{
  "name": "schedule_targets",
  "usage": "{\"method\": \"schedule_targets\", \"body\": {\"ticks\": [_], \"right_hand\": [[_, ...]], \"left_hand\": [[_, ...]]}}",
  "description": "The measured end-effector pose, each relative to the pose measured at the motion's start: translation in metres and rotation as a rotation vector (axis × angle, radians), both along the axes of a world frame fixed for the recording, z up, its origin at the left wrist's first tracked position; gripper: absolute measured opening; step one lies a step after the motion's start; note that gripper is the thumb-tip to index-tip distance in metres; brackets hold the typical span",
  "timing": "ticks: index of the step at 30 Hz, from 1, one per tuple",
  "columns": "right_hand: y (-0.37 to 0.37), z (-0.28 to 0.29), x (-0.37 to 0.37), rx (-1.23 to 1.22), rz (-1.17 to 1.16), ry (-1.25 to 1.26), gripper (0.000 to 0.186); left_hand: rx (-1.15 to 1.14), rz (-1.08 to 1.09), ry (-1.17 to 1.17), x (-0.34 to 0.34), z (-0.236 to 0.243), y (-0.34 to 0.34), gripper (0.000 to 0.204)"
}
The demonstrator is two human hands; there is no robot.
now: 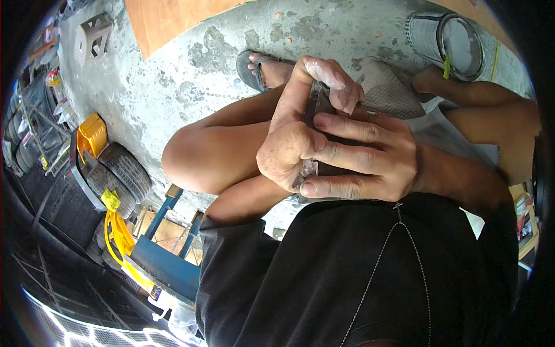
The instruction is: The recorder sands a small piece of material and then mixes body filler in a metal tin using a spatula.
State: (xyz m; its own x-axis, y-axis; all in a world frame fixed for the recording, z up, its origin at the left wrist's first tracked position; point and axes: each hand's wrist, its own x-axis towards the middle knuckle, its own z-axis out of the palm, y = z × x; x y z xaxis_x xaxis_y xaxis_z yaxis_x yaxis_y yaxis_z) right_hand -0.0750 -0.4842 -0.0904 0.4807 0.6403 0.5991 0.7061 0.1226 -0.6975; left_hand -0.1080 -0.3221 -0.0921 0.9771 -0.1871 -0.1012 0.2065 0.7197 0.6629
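Observation:
My left hand [285,144] is closed on a dark flat piece [321,98] with a crinkled, shiny bit at its lower left. A white pasty residue coats the bent upper finger of that hand. My right hand [376,159] lies across the same piece from the right, fingers curled over it with chalky tips. The hands overlap in front of my bare knees, above my dark shirt and bead chain, and hide much of the piece. A grey textured item [384,87] lies just beyond them; I cannot make out what it is.
An open metal can [459,46] lies at upper right. Tan boards [162,23] and a grey plastic stool [92,37] are on the stained floor. Stacked tyres [124,168], yellow plastic parts [118,237] and a blue metal frame [165,260] crowd the left. My sandalled foot [269,72] is ahead.

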Motion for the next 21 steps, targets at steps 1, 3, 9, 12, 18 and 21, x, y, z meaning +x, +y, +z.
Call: {"method": "schedule_targets", "body": {"ticks": [1,3,9,12,18,21], "right_hand": [[0.001,0.001,0.0,0.0,-0.001,0.002,0.032],[0.002,0.002,0.0,0.013,0.005,0.036,0.03],[0.002,0.0,-0.007,0.042,-0.005,0.065,0.029],[0.004,0.003,-0.007,0.037,-0.005,0.073,0.029],[-0.001,-0.005,0.006,-0.039,0.055,-0.074,0.032],[0.002,-0.005,0.006,-0.015,0.061,-0.009,0.033]], "left_hand": [[0.0,-0.001,0.002,0.0,0.003,-0.002,0.062],[-0.017,0.098,0.05,0.002,0.009,-0.007,0.058],[0.089,0.125,-0.009,0.0,0.012,-0.008,0.055],[0.081,0.108,-0.034,0.0,0.008,-0.003,0.054],[0.038,0.072,0.019,0.003,0.006,-0.001,0.041],[0.015,0.091,0.058,0.002,0.008,-0.003,0.028]]}}
